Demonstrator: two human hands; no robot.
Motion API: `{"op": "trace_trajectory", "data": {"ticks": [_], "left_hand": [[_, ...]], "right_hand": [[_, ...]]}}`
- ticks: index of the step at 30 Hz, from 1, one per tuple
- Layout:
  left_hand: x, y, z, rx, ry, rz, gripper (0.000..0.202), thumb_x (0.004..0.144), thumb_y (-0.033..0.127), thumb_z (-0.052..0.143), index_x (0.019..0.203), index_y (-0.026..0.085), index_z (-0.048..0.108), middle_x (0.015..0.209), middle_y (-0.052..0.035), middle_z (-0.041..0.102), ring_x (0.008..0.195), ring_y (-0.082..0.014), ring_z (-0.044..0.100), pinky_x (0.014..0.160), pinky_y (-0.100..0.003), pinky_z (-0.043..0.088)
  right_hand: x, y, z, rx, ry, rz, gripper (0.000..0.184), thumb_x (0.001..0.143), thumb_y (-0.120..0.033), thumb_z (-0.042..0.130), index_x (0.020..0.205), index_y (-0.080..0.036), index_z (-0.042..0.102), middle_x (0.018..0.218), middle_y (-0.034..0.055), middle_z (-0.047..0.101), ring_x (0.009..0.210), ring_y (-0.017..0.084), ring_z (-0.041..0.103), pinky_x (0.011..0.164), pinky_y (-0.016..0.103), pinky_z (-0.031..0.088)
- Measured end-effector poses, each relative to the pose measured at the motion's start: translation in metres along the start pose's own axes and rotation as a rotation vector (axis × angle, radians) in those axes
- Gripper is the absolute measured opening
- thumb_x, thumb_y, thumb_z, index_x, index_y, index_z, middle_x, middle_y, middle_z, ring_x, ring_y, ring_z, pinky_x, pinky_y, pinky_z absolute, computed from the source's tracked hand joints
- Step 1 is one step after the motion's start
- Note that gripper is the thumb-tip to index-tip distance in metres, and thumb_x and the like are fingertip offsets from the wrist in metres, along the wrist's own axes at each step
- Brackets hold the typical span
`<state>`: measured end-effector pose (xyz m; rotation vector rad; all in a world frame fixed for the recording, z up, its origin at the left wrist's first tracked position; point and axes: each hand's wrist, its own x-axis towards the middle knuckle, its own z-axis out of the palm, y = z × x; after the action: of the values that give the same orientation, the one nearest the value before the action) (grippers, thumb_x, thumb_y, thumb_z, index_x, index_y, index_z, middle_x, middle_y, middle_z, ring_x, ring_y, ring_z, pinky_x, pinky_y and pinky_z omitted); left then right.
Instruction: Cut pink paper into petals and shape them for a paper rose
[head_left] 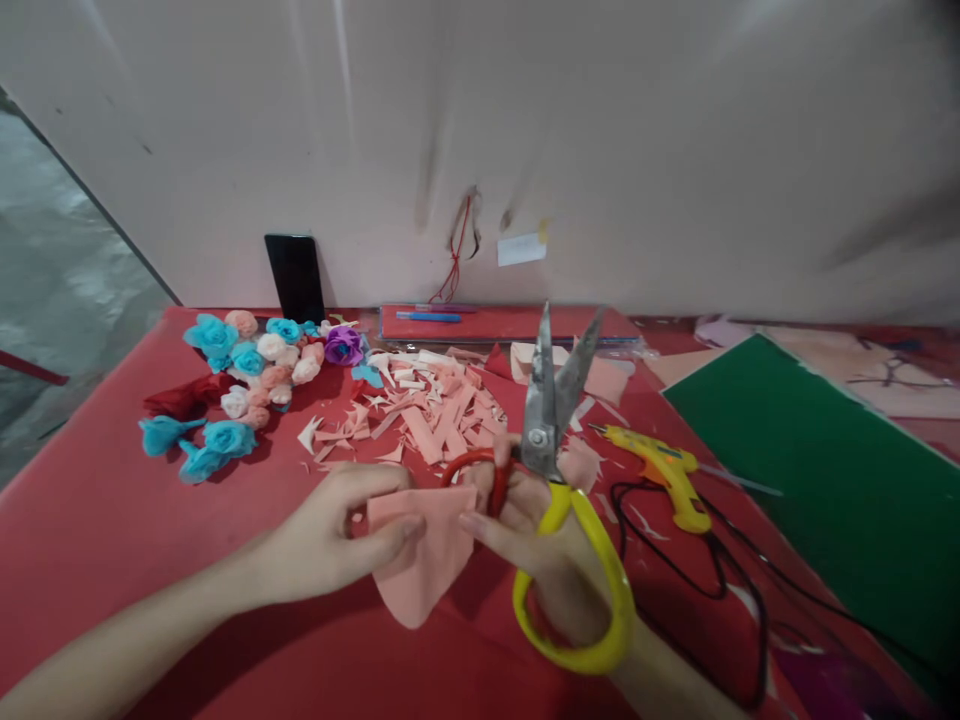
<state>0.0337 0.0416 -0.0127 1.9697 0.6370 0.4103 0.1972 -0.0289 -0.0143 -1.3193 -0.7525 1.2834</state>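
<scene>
Between my two hands is a petal-shaped piece of pink paper, straight along its top and rounded at the bottom. My left hand pinches its left side, thumb in front and fingers behind. At the upper right corner, the thumb of my right hand presses on the paper. That same hand also carries a pair of scissors with one red and one yellow handle loop. Their blades point upward and stand apart, away from the paper. Behind my hands lies a pile of pink paper scraps.
Blue, pink, white and purple paper flowers cluster at the left. A phone leans on the wall. To the right lie a yellow glue gun with its black cord and a green sheet. A blue pen rests at the back.
</scene>
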Motion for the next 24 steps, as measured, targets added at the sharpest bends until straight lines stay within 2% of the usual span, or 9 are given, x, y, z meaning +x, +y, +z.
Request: {"op": "trace_trajectory", "data": {"ticks": [4, 7, 11, 14, 17, 20, 24], "left_hand": [[0.000, 0.001, -0.001, -0.050, 0.002, -0.041, 0.027, 0.079, 0.029, 0.044, 0.056, 0.017, 0.034, 0.055, 0.0038, 0.035, 0.052, -0.0092, 0.035, 0.046, -0.021, 0.027], [0.000, 0.003, -0.002, -0.164, -0.039, -0.070, 0.031, 0.078, 0.032, 0.047, 0.055, 0.018, 0.031, 0.054, 0.0043, 0.032, 0.051, -0.0084, 0.033, 0.044, -0.020, 0.025], [0.000, 0.000, 0.000, -0.360, -0.035, -0.136, 0.032, 0.075, 0.034, 0.052, 0.055, 0.016, 0.035, 0.054, 0.0049, 0.032, 0.049, -0.0068, 0.033, 0.043, -0.018, 0.025], [-0.002, -0.005, 0.002, -0.499, -0.024, -0.168, 0.027, 0.076, 0.036, 0.054, 0.061, 0.014, 0.050, 0.060, 0.0021, 0.044, 0.056, -0.0081, 0.042, 0.048, -0.016, 0.034], [-0.004, -0.006, 0.004, -0.602, -0.100, -0.191, 0.029, 0.076, 0.040, 0.053, 0.088, 0.015, 0.062, 0.083, -0.0049, 0.060, 0.076, -0.0146, 0.054, 0.064, -0.021, 0.044], [-0.005, -0.002, 0.007, -0.561, -0.164, -0.257, 0.035, 0.074, 0.038, 0.057, 0.102, 0.018, 0.061, 0.094, -0.0064, 0.063, 0.085, -0.0179, 0.056, 0.071, -0.024, 0.047], [-0.005, 0.002, 0.012, -0.440, -0.155, -0.249, 0.031, 0.078, 0.038, 0.052, 0.098, 0.016, 0.062, 0.088, -0.0057, 0.065, 0.079, -0.0167, 0.057, 0.068, -0.024, 0.048]], "right_hand": [[-0.002, 0.000, -0.003, -0.078, -0.027, -0.058, 0.014, 0.058, -0.019, 0.065, 0.061, -0.021, 0.051, 0.059, -0.0040, 0.050, 0.057, 0.011, 0.048, 0.057, 0.023, 0.044], [-0.003, 0.001, -0.005, -0.106, -0.075, -0.080, 0.012, 0.063, -0.021, 0.062, 0.059, -0.019, 0.051, 0.058, -0.0047, 0.049, 0.054, 0.009, 0.046, 0.055, 0.022, 0.042], [-0.005, -0.003, -0.002, -0.142, -0.003, -0.104, 0.014, 0.061, -0.021, 0.062, 0.059, -0.019, 0.049, 0.056, -0.0059, 0.050, 0.052, 0.008, 0.046, 0.054, 0.021, 0.042], [-0.008, -0.009, 0.002, -0.179, 0.050, -0.126, 0.012, 0.060, -0.018, 0.058, 0.058, -0.020, 0.047, 0.054, -0.0053, 0.050, 0.054, 0.010, 0.049, 0.055, 0.021, 0.044], [-0.010, -0.010, 0.002, -0.195, 0.053, -0.150, 0.012, 0.061, -0.017, 0.056, 0.057, -0.020, 0.045, 0.054, -0.0044, 0.050, 0.054, 0.010, 0.051, 0.056, 0.022, 0.046], [-0.009, -0.004, 0.000, -0.191, 0.062, -0.222, 0.012, 0.062, -0.014, 0.057, 0.061, -0.020, 0.046, 0.056, -0.0049, 0.051, 0.055, 0.010, 0.052, 0.056, 0.022, 0.046], [-0.007, 0.007, -0.004, -0.159, 0.074, -0.285, 0.019, 0.062, -0.013, 0.060, 0.072, -0.022, 0.047, 0.062, -0.0055, 0.052, 0.058, 0.011, 0.054, 0.058, 0.022, 0.046]]}}
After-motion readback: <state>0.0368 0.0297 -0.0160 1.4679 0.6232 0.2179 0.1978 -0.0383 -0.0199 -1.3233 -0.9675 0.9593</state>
